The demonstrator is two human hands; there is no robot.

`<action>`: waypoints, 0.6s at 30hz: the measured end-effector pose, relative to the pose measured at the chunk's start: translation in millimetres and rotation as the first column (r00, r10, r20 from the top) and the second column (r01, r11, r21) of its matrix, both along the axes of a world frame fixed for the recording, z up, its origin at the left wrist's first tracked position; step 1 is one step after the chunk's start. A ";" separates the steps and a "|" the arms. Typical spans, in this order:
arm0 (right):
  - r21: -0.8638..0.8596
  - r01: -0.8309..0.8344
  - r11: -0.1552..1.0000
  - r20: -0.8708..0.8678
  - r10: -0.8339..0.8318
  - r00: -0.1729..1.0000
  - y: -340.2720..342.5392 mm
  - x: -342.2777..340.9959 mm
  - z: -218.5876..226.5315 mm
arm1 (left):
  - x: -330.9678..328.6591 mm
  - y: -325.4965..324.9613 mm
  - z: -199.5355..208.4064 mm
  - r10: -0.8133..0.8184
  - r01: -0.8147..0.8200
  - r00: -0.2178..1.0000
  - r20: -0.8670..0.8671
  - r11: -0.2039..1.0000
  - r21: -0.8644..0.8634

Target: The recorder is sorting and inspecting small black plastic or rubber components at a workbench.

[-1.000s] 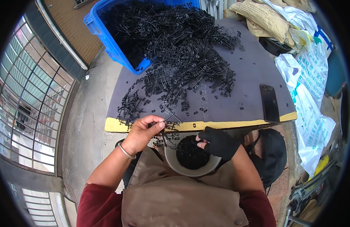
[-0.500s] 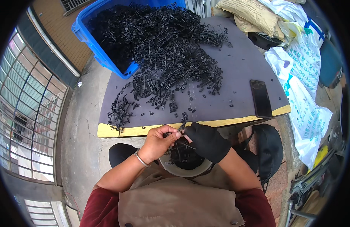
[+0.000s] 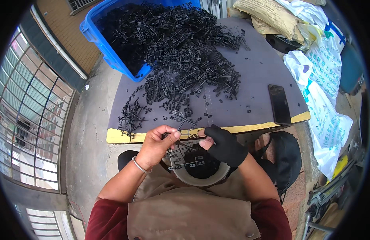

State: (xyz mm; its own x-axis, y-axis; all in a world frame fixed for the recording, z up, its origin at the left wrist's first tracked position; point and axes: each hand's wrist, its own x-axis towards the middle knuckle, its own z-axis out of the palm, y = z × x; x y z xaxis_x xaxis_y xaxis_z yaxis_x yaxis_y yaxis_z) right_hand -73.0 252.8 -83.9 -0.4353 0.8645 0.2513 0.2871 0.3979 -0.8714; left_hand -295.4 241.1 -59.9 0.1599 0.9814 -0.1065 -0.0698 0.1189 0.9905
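Between its thumb and fingers, my bare left hand [image 3: 153,147] pinches a bunch of thin black plastic sprues [image 3: 182,125] with small rectangular tabs on their ends. The bunch spreads above and below the fingertips. My right hand [image 3: 226,147], in a black fingerless glove, is close by on the right. Its fingers are bent, with thumb and forefinger tips apart beside the sprue ends, and nothing shows between them. Under both hands, in my lap, stands a round pale bucket [image 3: 211,182] with a dark mass of small black pieces [image 3: 203,168] inside.
A blue bin [image 3: 107,54] lies tipped on the grey table [image 3: 259,96], spilling a big heap of black sprues [image 3: 181,52]. Loose tabs dot the tabletop. A phone [image 3: 278,105] lies near the yellow front edge. White bags [image 3: 329,124] and a black bag [image 3: 287,160] are on the right.
My hands have drawn apart: the left moved slightly left, and the right fingertips came away from the sprues. The bunch in my left hand now spreads wider in view.
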 end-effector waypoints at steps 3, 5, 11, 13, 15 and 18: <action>-0.057 0.013 0.998 -0.027 -0.014 1.000 -3.6 -11.6 12.1 | 14.3 -2.3 -8.4 -0.023 0.023 0.999 -0.027 1.000 0.016; 0.089 0.049 0.995 0.009 -0.050 0.999 -4.8 -17.8 5.7 | 18.0 -2.0 -13.6 -0.032 0.032 0.999 0.000 0.999 0.023; -0.097 0.315 0.944 -0.131 -0.326 0.936 -11.6 -4.0 15.7 | 18.6 6.9 -7.0 0.087 -0.089 0.995 0.042 0.994 0.056; -0.197 0.256 0.946 -0.199 -0.295 0.935 1.6 12.0 1.8 | -14.1 20.3 -7.8 0.183 -0.187 0.946 0.266 0.982 -0.012; -0.041 0.117 0.992 0.081 -0.113 0.990 1.9 9.0 3.8 | -14.1 18.3 -7.7 0.185 -0.176 0.949 0.255 0.983 -0.055; 0.027 0.076 0.997 0.010 -0.077 0.997 1.6 2.8 -10.4 | 5.4 14.1 -2.9 0.110 -0.111 0.989 0.098 0.994 0.005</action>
State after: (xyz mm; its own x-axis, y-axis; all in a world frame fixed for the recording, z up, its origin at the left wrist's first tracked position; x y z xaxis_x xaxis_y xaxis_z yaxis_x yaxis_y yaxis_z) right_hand -70.3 254.4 -94.3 -0.3711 0.8884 0.2703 0.3273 0.3975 -0.8572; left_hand -289.9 255.2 -62.8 0.0592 0.9946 -0.0854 -0.1785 0.0947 0.9794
